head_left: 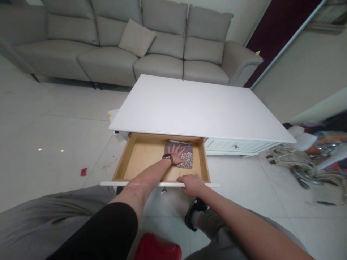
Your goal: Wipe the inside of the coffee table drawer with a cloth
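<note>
My left hand (176,155), with a dark watch (167,156) on its wrist, reaches down into the pulled-out wooden drawer (143,155). Its fingers are spread flat on a folded grey-purple patterned cloth (187,161) at the drawer's right side. Over the top edge of the white drawer front (121,183), right of the middle, my right hand (193,185) is closed. A round metal knob (164,190) shows on the front, below the left forearm.
The drawer belongs to a white coffee table (200,106) with another, shut drawer (235,145) on its right. Behind stands a grey sofa (159,66). A red object (158,248) lies between my legs, and a red scrap (84,172) on the floor. Heaped items (320,159) sit at right.
</note>
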The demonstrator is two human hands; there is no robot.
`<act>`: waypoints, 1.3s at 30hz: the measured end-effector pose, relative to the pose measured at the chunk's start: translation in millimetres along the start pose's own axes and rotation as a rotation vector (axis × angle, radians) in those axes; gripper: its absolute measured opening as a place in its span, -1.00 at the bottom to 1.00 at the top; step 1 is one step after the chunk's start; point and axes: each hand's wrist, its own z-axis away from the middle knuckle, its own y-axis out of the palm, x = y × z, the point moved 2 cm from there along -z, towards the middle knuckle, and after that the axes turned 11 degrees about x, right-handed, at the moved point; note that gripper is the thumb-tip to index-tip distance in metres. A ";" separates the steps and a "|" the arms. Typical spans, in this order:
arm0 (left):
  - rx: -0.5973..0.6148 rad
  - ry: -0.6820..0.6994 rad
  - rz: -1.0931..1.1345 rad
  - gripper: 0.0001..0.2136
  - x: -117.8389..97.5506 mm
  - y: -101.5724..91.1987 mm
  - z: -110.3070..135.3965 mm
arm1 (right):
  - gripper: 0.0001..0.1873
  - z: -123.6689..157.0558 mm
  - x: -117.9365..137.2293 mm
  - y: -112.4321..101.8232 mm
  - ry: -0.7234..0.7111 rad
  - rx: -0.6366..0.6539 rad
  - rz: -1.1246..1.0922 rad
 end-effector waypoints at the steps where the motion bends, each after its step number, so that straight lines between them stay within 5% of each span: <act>1: 0.029 0.008 0.048 -0.06 -20.3 3.1 -8.6 | -0.55 -0.5 -0.2 0.6 0.002 0.002 0.001; 5: 0.081 0.022 0.083 -0.09 -69.3 13.6 -27.0 | -0.52 -2.6 -0.9 2.5 -0.010 -0.009 -0.004; 11: 0.198 0.096 -0.002 0.01 -45.1 30.3 4.1 | -0.57 -3.8 -1.3 3.0 -0.027 -0.027 -0.002; 16: 0.232 0.077 -0.059 0.03 12.7 25.3 47.5 | -0.56 -2.9 -1.5 2.5 -0.013 -0.007 -0.012; 24: 0.105 -0.278 -0.146 -0.05 175.8 0.3 116.2 | -0.55 0.6 1.1 3.1 -0.002 -0.025 -0.039; 27: 0.111 -0.254 -0.197 0.01 202.4 9.7 138.6 | -0.56 1.4 1.2 3.3 -0.002 -0.026 -0.038; 35: 0.192 -0.273 -0.200 -0.08 174.9 33.4 150.5 | -0.57 0.6 1.0 3.1 -0.006 -0.022 -0.039; 39: 0.140 -0.275 -0.159 0.01 163.8 37.3 150.9 | -0.57 0.8 2.7 1.7 0.004 -0.023 -0.031</act>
